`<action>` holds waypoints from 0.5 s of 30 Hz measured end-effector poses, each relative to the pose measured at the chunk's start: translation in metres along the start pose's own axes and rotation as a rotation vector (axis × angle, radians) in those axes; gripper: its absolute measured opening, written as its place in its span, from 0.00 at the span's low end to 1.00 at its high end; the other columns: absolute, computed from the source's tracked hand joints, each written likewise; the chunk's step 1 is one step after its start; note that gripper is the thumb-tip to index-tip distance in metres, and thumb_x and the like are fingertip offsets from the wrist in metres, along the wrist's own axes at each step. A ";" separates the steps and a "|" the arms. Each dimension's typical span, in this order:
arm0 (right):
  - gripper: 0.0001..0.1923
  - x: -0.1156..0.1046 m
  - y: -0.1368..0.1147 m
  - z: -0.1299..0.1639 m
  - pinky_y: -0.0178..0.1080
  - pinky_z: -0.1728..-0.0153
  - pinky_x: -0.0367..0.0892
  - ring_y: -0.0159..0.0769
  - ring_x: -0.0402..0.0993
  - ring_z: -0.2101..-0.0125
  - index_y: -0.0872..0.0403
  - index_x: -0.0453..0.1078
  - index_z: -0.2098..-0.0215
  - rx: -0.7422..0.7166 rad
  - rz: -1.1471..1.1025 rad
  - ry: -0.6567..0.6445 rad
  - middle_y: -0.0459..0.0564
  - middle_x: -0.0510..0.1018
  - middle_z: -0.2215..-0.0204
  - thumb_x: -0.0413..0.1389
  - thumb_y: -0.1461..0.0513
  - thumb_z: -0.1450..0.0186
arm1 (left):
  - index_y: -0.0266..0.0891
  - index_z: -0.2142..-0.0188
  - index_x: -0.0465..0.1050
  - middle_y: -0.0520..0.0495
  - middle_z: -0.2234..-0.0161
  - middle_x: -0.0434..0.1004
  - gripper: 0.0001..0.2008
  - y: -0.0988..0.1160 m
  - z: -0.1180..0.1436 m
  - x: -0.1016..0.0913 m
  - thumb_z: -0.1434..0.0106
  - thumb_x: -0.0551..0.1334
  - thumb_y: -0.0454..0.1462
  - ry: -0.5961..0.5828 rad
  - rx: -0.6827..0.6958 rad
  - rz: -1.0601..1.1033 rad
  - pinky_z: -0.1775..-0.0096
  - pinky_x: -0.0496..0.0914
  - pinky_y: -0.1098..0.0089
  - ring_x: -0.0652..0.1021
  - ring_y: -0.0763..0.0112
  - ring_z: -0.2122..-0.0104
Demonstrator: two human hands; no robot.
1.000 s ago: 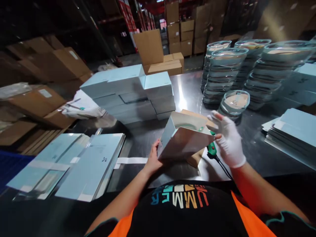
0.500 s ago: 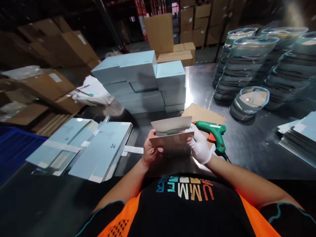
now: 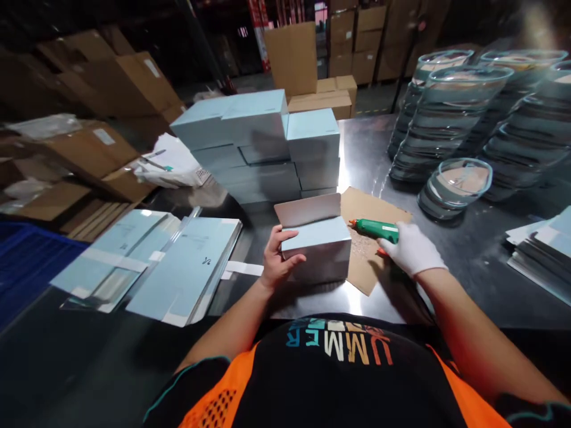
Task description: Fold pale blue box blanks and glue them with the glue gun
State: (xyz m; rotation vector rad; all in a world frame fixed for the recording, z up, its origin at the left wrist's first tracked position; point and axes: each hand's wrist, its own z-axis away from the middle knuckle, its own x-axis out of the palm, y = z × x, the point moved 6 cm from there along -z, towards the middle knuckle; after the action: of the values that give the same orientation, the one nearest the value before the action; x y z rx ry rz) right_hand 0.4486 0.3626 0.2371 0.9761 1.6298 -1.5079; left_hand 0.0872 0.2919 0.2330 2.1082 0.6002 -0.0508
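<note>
A small light-blue carton stands on the metal table in front of me, its back flap raised. My left hand grips the carton's left end, with fingers over the top and thumb on the front face. In a white glove, my right hand is wrapped round the green glue gun, whose orange nozzle points left towards the carton. Beneath the gun lies a piece of brown cardboard. Part of the gun's handle is hidden by the glove.
Stacked light-blue boxes stand behind the carton. Flat blue card blanks lie at left, and more at far right. Tall stacks of clear round containers fill the back right, with a shorter stack before them.
My right hand has left the carton and moved right onto the glue gun. The carton's inner opening is now covered by a blue top panel, with one flap still up.
</note>
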 end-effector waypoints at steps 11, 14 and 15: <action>0.34 -0.018 0.042 0.023 0.55 0.51 0.81 0.56 0.85 0.55 0.56 0.74 0.42 0.155 -0.407 0.280 0.59 0.86 0.55 0.65 0.52 0.45 | 0.41 0.56 0.83 0.44 0.59 0.78 0.33 0.045 -0.015 0.014 0.39 0.71 0.67 0.085 -0.075 0.189 0.59 0.70 0.66 0.78 0.60 0.59; 0.32 -0.041 0.021 0.044 0.60 0.45 0.78 0.59 0.84 0.52 0.56 0.74 0.44 -0.024 -0.408 0.537 0.62 0.85 0.51 0.65 0.50 0.43 | 0.41 0.56 0.83 0.45 0.61 0.77 0.30 0.053 -0.016 0.017 0.39 0.72 0.64 0.069 -0.084 0.194 0.62 0.69 0.67 0.76 0.63 0.63; 0.29 -0.045 0.011 0.048 0.60 0.44 0.78 0.59 0.84 0.52 0.55 0.74 0.44 -0.099 -0.407 0.521 0.63 0.85 0.50 0.64 0.51 0.41 | 0.41 0.56 0.83 0.45 0.61 0.76 0.30 0.055 -0.016 0.019 0.39 0.72 0.64 0.065 -0.078 0.190 0.62 0.69 0.67 0.76 0.63 0.63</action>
State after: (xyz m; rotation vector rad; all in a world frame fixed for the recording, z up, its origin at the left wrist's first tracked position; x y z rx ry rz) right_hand 0.4798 0.3118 0.2677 1.0875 2.3675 -1.4816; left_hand 0.1245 0.2864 0.2796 2.0877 0.4308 0.1468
